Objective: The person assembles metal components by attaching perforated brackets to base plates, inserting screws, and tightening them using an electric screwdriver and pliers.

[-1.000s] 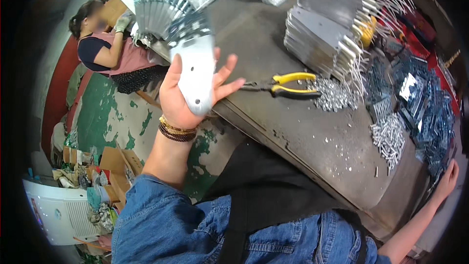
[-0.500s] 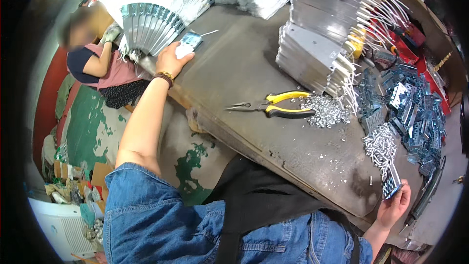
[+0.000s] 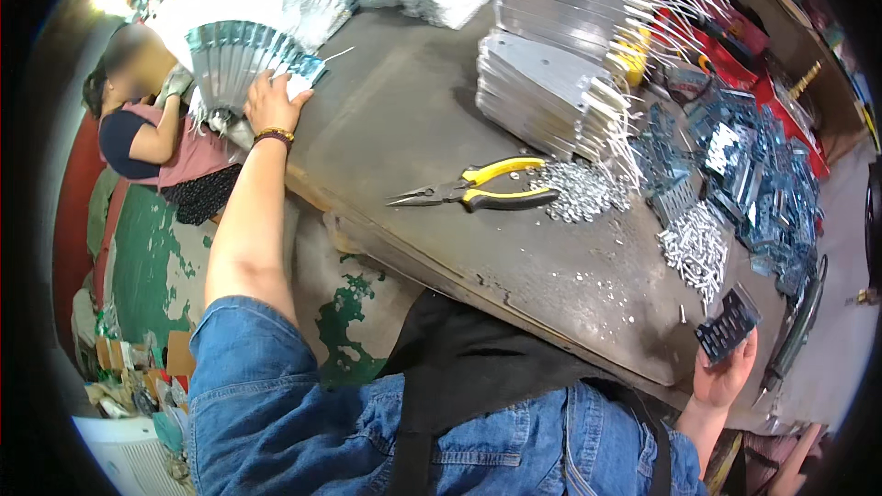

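Note:
At the far left of the table, my left hand (image 3: 274, 103) is closed on a pale metal plate (image 3: 297, 85), fingers over it and thumb along its near edge. This plate has a bluish bracket end and a thin white wire, and it lies against the right side of a fan of similar plates (image 3: 241, 60). On the right, my right hand (image 3: 726, 375) holds up a dark slotted metal bracket (image 3: 729, 325) between thumb and fingers. Beside that bracket is a heap of small silver screws (image 3: 694, 246).
Pliers (image 3: 469, 189) with yellow-black handles touch a pile of nuts (image 3: 588, 193). Behind stands a tall stack of wired metal plates (image 3: 537, 83). Many blue brackets (image 3: 772, 184) are heaped at right. A co-worker (image 3: 152, 133) with gloved hands sits beyond the left table edge.
My left hand has brought its plate closer in against the fan. The bracket in my right hand has lifted from beside the screws and turned its slotted face toward me. The view has shifted.

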Available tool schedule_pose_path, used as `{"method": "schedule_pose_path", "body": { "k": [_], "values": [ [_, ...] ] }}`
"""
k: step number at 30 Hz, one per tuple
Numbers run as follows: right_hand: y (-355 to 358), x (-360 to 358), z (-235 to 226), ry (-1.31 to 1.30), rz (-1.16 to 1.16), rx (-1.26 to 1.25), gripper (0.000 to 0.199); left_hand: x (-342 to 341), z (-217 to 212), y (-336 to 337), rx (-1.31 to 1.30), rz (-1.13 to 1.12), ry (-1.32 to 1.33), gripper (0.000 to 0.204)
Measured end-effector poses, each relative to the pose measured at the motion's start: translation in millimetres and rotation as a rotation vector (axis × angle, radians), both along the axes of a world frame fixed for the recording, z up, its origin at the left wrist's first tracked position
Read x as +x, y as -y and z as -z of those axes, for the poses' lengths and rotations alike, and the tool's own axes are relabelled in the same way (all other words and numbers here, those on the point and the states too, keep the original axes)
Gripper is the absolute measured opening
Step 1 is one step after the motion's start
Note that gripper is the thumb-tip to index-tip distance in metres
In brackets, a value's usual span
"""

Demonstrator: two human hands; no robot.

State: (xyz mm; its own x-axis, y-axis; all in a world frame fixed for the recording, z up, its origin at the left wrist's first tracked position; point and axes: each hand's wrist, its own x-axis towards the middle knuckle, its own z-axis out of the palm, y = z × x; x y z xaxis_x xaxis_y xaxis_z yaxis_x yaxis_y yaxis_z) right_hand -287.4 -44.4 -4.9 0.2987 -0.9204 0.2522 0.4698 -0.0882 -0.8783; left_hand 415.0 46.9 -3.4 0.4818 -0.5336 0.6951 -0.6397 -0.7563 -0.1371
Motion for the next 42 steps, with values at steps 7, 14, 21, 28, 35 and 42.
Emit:
{"method": "schedule_pose_path", "body": {
  "k": [7, 14, 21, 28, 35, 42],
  "values": [
    [-14.1, 28.8, -16.2, -0.033, 0.004, 0.234, 0.02, -188.9, -88.0, 88.7, -0.155, 1.163, -0.159, 0.033],
    [-28.5, 27.5, -23.3, 0.045, -0.064, 0.216, 0.016, -247.6, -120.1, 135.8, 0.491, 1.154, -0.373, 0.044],
    [-38.9, 23.5, -28.1, 0.015, -0.168, 0.379, 0.012, -280.7, -120.9, 108.9, 0.231, 1.203, -0.41, 0.075],
    [-41.1, 28.2, -29.8, -0.083, -0.193, 0.411, 0.012, -382.5, -114.1, 57.5, -0.185, 1.25, -0.36, 0.09],
    [-43.8, 39.1, -28.1, -0.056, -0.283, 0.443, 0.014, -423.4, -106.8, 52.0, -0.276, 1.412, -1.039, 0.061],
    [-42.5, 70.1, -37.9, -0.168, -0.464, 0.595, 0.027, -453.4, -103.4, 51.7, -0.693, 1.529, -1.925, 0.026]
  ]
}}
